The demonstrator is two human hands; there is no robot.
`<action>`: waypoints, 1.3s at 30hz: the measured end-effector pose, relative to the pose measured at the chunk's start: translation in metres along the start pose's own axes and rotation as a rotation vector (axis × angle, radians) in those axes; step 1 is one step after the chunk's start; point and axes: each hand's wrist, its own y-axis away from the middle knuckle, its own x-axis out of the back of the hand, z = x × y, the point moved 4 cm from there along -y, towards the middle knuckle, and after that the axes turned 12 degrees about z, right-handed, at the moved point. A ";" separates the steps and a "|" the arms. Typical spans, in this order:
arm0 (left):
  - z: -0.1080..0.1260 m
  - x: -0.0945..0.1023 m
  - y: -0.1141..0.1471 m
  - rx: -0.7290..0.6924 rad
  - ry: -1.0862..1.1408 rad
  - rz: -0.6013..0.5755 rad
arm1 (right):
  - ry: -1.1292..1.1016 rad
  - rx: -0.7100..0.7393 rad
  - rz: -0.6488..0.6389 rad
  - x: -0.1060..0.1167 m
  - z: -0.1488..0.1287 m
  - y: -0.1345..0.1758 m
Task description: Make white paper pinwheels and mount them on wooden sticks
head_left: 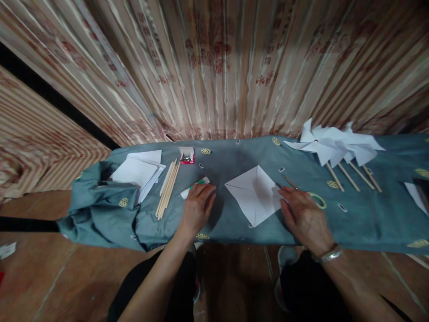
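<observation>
As I look down in the head view, the white paper square (pixel 256 199) lies flat on the blue-green cloth (pixel 234 156), cornerwise to me, between my two hands. Dark lines that look like cuts run inward from its left, far and near corners. My right hand (pixel 303 213) has its fingertips at the square's right corner, though I cannot tell whether they pinch it or only rest there. My left hand (pixel 197 205) is left of the square and apart from it, thumb clear of the loosely bent fingers, over a white-and-green item (pixel 185 193). Left of the square, farther out, lie thin wooden sticks (pixel 169 190); just right of it are green-handled scissors (pixel 319 201), partly behind my right hand

I judge the sheet nearly weightless, crisp but easily bent, weakest where those lines run toward the middle, so a hard tug could tear it. It may skid on the cloth, so I would steady its uncut centre with light fingertips and lift by a corner's edge
</observation>
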 end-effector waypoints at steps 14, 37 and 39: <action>-0.111 0.067 -0.013 0.448 -0.268 0.122 | -0.260 -0.082 0.011 -0.038 -0.044 -0.025; -0.115 0.036 -0.027 0.340 -0.245 -0.009 | -0.220 -0.162 0.015 -0.057 -0.018 -0.046; -0.109 0.030 -0.030 0.327 -0.197 0.002 | -0.212 -0.174 0.025 -0.057 -0.017 -0.046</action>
